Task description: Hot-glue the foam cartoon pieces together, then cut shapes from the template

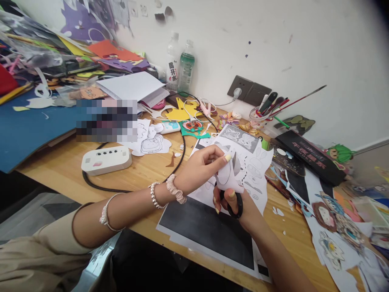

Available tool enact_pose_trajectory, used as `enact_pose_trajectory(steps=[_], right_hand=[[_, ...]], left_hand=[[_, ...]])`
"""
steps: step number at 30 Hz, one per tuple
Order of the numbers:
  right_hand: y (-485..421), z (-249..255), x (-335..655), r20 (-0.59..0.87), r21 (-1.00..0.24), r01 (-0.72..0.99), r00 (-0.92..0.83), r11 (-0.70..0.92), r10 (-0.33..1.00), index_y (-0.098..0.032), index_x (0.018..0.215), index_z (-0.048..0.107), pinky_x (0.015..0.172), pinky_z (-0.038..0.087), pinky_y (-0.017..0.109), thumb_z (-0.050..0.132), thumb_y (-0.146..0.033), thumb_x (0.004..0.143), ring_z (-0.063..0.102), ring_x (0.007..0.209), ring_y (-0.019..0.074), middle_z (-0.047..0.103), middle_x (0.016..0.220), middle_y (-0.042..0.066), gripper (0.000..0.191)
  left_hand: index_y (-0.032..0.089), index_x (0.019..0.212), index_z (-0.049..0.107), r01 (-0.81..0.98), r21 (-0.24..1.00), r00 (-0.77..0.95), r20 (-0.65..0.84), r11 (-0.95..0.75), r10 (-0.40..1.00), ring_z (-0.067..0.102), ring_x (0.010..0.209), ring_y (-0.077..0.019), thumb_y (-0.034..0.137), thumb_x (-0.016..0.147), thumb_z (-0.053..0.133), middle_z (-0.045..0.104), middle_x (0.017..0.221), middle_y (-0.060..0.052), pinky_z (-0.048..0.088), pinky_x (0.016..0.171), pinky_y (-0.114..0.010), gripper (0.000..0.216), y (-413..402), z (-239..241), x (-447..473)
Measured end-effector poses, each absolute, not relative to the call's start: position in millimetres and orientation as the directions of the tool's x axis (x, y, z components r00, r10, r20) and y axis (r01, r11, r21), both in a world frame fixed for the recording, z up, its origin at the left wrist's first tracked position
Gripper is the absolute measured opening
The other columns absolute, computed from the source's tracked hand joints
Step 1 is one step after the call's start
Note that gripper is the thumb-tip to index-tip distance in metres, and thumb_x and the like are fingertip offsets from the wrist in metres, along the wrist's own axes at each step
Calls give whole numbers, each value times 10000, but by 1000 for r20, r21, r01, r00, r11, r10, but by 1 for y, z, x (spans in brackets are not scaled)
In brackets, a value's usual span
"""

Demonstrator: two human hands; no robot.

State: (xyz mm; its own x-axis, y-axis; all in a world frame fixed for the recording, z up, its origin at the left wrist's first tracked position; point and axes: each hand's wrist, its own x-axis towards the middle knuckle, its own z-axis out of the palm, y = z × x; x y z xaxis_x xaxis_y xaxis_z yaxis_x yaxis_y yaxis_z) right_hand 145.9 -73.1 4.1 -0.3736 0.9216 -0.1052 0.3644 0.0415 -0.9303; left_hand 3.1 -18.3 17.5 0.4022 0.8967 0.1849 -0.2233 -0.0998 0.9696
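My left hand [204, 165] pinches a small piece of white paper [228, 179] between thumb and fingers. Just below it, my right hand [243, 199] is closed round the black handles of a pair of scissors [238, 210]. The paper hides most of the blades, so I cannot tell whether they are apart. Under both hands lie printed sheets [255, 170] with grey animal drawings. Nearer the front edge of the table is a sheet with a large black area [206, 229].
A white power strip [106, 161] with a black cable lies on the left of the wooden table. Two bottles [186, 67] stand against the wall. Paper scraps pile up at the back left. A black pencil case [310, 158] and coloured cutouts [343, 223] lie on the right.
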Motion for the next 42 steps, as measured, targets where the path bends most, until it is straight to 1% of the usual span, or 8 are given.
enact_pose_trajectory(steps=[5, 8, 14, 21, 28, 35, 39, 42], right_hand=[[-73, 5, 146, -106, -921, 387, -377, 52, 920, -160, 627, 479, 484, 282, 235, 245, -727, 722, 378, 480, 97, 500, 524, 5, 621], [-73, 6, 146, -97, -916, 396, -366, 60, 925, -161, 650, 489, 482, 283, 235, 246, -736, 710, 374, 483, 97, 506, 535, 5, 626], [-73, 7, 145, -109, -901, 429, -359, 60, 927, -164, 613, 478, 478, 279, 235, 222, -742, 710, 363, 469, 96, 498, 518, 5, 640], [-73, 4, 146, -78, -921, 382, -357, 69, 931, -161, 626, 487, 483, 284, 232, 263, -712, 735, 381, 482, 100, 498, 508, 6, 604], [-74, 5, 145, -84, -910, 408, -346, 70, 934, -162, 598, 484, 499, 308, 235, 258, -718, 727, 410, 488, 105, 502, 502, 7, 614], [-73, 6, 145, -85, -924, 378, -353, 59, 932, -160, 596, 484, 483, 296, 232, 272, -717, 729, 395, 470, 98, 495, 495, 4, 610], [-73, 5, 145, -79, -933, 355, -358, 57, 931, -160, 577, 474, 491, 305, 233, 292, -716, 722, 413, 478, 100, 496, 490, 4, 603], [-72, 6, 146, -95, -934, 354, -360, 41, 928, -162, 600, 482, 490, 308, 235, 301, -714, 720, 411, 479, 100, 506, 505, 3, 594]], left_hand=[[145, 693, 445, -233, 967, 408, 197, -107, 891, 396, 540, -52, 302, 788, 513, 415, 608, 39, 335, 489, -170, 196, -17, 18, 3], [144, 691, 450, -238, 965, 411, 199, -106, 890, 393, 541, -54, 308, 783, 521, 412, 608, 37, 332, 490, -174, 201, -17, 18, 3], [146, 696, 450, -231, 968, 416, 186, -94, 890, 406, 536, -59, 310, 784, 516, 417, 602, 36, 336, 490, -183, 198, -17, 18, 3], [140, 702, 453, -217, 972, 416, 180, -95, 891, 415, 546, -57, 303, 791, 509, 428, 616, 33, 342, 494, -178, 193, -17, 19, 2], [141, 704, 461, -230, 969, 418, 180, -88, 890, 422, 548, -59, 320, 781, 521, 438, 618, 32, 346, 493, -178, 204, -17, 18, 3], [142, 716, 469, -234, 969, 422, 176, -80, 889, 423, 538, -56, 313, 788, 513, 446, 613, 33, 344, 486, -171, 191, -17, 18, 3], [133, 737, 491, -220, 970, 426, 192, -105, 884, 426, 555, -55, 315, 791, 509, 458, 635, 25, 346, 496, -167, 190, -16, 18, 2], [131, 742, 497, -209, 970, 427, 202, -121, 881, 421, 563, -55, 322, 789, 513, 456, 646, 22, 345, 500, -168, 197, -15, 17, 2]])
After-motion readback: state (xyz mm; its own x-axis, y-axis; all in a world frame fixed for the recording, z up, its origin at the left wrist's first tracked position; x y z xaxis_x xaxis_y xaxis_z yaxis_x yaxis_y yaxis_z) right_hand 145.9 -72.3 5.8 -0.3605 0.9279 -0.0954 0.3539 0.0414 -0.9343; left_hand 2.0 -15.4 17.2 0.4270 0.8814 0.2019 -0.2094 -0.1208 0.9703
